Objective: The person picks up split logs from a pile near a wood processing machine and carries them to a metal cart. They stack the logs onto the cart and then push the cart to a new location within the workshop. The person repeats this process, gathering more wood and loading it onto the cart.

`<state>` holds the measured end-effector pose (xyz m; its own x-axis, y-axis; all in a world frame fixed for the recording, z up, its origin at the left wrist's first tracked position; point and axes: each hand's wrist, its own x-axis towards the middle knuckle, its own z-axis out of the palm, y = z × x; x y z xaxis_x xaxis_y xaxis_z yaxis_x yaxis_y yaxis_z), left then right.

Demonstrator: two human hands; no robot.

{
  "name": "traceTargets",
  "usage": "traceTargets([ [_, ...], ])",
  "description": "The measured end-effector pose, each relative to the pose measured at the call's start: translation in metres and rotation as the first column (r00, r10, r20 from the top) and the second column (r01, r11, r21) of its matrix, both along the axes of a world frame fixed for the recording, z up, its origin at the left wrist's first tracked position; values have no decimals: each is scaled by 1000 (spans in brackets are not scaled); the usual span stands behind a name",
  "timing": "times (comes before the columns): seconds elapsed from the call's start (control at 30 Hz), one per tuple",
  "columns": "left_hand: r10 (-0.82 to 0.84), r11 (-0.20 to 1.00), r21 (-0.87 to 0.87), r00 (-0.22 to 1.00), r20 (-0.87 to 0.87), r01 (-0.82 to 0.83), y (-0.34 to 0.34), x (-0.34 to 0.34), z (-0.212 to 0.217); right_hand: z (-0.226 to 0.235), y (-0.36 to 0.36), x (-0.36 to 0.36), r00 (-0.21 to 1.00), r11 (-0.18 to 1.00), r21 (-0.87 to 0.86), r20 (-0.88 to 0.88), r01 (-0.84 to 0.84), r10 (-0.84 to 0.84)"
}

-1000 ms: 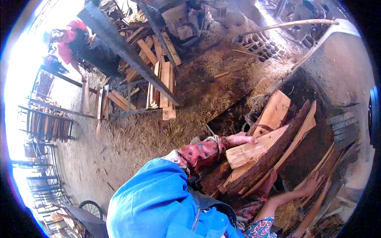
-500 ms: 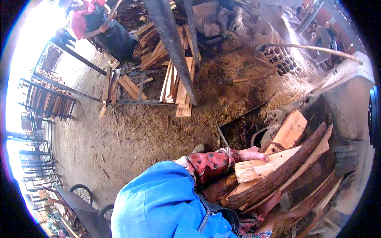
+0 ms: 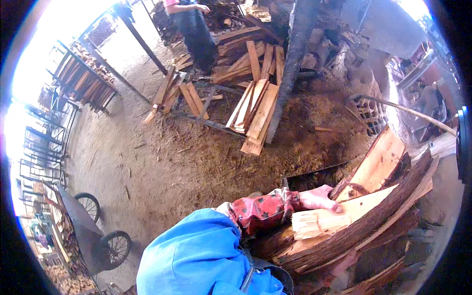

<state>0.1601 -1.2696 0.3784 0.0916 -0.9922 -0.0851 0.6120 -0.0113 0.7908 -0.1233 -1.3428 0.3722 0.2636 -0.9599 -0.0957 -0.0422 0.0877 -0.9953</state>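
I carry a bundle of rough wood slabs (image 3: 373, 216), bark-edged and pale on the cut faces, at the lower right. My left hand (image 3: 318, 198), in a red patterned sleeve, presses on top of a pale split piece (image 3: 319, 223) in the bundle. My right hand (image 3: 346, 259) shows only as a small patch beneath the slabs and props them from below. My blue garment (image 3: 196, 255) fills the lower middle.
Loose planks (image 3: 255, 110) lie piled around a dark post (image 3: 290, 69) on the dirt floor. Another person (image 3: 194, 29) stands at the top by more timber. A two-wheeled cart (image 3: 88, 231) is at lower left, a perforated brick (image 3: 368, 113) and a long pole (image 3: 413, 114) at right.
My view has swung so the plank pile and the other person sit nearer the top centre. The slab bundle stays in my arms, and my right hand has slipped out of sight beneath it.
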Motion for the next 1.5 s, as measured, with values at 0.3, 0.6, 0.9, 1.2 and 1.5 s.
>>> traceTargets([
  [0.3,214,975,-78,973,88,-208,62,-18,65,5,-11,-11,979,955,-247,76,-163,187],
  [0.6,376,924,-155,903,208,-349,146,-35,110,59,16,11,961,927,-281,46,-248,272],
  [0.9,548,827,-257,818,176,-499,313,-76,172,149,134,32,900,843,-370,36,-391,434],
  [1.2,734,649,-416,668,122,-637,521,-267,279,292,343,-104,786,692,-479,3,-541,618],
  [1.5,913,320,-455,400,-87,-831,693,-453,356,391,465,-162,519,449,-529,18,-720,855],
])
